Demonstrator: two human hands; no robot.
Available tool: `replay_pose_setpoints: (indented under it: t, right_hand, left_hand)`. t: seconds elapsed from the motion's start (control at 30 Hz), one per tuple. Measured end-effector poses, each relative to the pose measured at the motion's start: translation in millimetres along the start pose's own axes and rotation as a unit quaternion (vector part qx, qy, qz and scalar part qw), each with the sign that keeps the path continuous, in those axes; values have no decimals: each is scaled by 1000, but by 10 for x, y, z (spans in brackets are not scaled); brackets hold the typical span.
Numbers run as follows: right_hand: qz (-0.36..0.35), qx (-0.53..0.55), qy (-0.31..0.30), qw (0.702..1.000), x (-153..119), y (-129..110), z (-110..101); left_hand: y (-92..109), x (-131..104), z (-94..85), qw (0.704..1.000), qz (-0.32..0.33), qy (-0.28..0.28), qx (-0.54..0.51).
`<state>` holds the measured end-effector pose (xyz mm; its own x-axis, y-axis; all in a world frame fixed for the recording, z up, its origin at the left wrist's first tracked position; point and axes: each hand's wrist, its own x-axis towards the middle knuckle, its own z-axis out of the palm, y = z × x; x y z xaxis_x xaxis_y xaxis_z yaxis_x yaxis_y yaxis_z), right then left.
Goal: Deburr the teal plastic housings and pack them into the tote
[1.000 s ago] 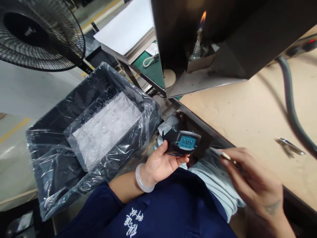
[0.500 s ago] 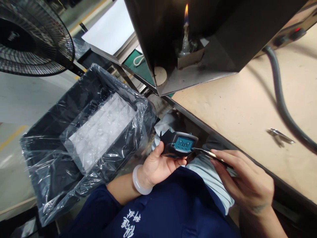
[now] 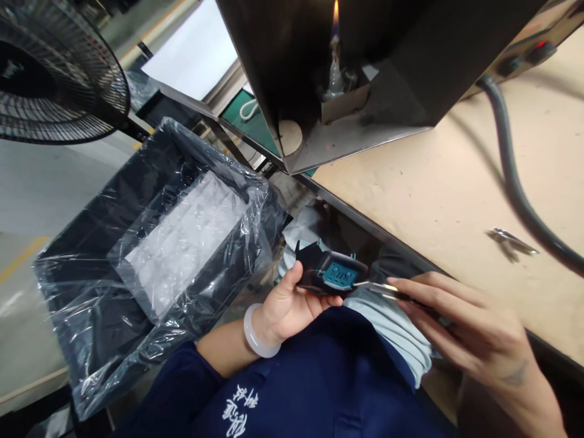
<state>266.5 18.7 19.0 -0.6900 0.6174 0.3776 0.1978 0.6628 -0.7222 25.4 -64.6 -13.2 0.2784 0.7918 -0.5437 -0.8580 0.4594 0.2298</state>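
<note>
Above my lap, my left hand is wrapped round the lower left side of a black and teal plastic part, whose teal face is turned up towards the camera. My right hand pinches a slim metal tool with a dark handle. The thin tip of the tool is at the right edge of the teal face; whether it touches cannot be made out.
A metal box shelters a burning spirit lamp on the wooden table. Small metal clippers and a thick grey hose lie right. A plastic-lined crate and black fan are left.
The part has tilted slightly in my left hand. My right hand has shifted a little down and right and turned the tool. The whole view has moved slightly.
</note>
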Motion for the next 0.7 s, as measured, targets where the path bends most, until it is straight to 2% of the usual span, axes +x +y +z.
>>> replay_pose_setpoints:
  t: [0.1,0.17,0.3,0.37,0.43,0.5,0.7]
  right_hand:
    - [-3,85,-78,993,14,-22,-28]
    - [-8,113,-79,990,6,-29,14]
    - [4,59,35,998,-40,-59,179]
    - [8,16,101,995,-61,-88,266]
    - [14,-20,143,989,-73,-119,339]
    - [17,-41,159,986,-76,-144,392]
    - [13,-53,160,986,-50,-181,441]
  left_hand:
    - [-1,7,10,1000,-1,-4,1]
    - [3,16,23,1000,-1,-7,-1]
    - [-5,30,47,1000,10,0,0]
    - [-22,35,56,1000,30,7,3]
    - [-44,41,64,998,54,12,8]
    - [-66,45,73,997,69,15,13]
    - [-97,46,77,997,67,31,22]
